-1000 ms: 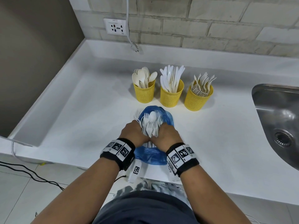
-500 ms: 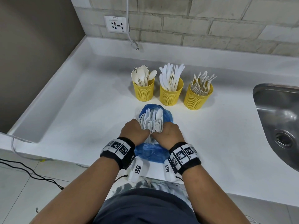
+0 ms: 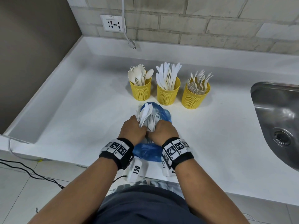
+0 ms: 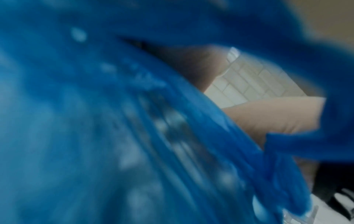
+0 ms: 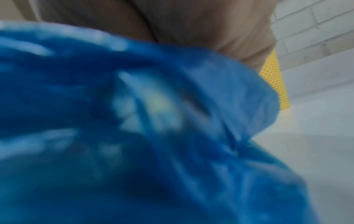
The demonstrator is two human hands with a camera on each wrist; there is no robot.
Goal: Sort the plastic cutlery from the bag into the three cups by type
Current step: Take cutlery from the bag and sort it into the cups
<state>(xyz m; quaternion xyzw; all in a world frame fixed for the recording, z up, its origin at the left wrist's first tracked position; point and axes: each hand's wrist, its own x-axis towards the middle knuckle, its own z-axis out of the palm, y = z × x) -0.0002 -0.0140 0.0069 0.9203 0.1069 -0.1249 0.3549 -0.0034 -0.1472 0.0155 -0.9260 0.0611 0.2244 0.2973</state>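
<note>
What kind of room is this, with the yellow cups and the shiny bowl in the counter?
Most likely a kitchen or a pantry corner. A steel sink is set into a white countertop, a wall socket sits on the brick wall, and yellow cups hold plastic cutlery.

Blue bag (image 3: 163, 113); white cutlery (image 3: 148, 118). Three yellow mesh cups (image 3: 167, 96). White counter (image 3: 80, 110), grey brick wall (image 3: 210, 21), silver sink (image 3: 278, 118). Black wristbands (image 3: 117, 151) bear black-and-white square markers.
</note>
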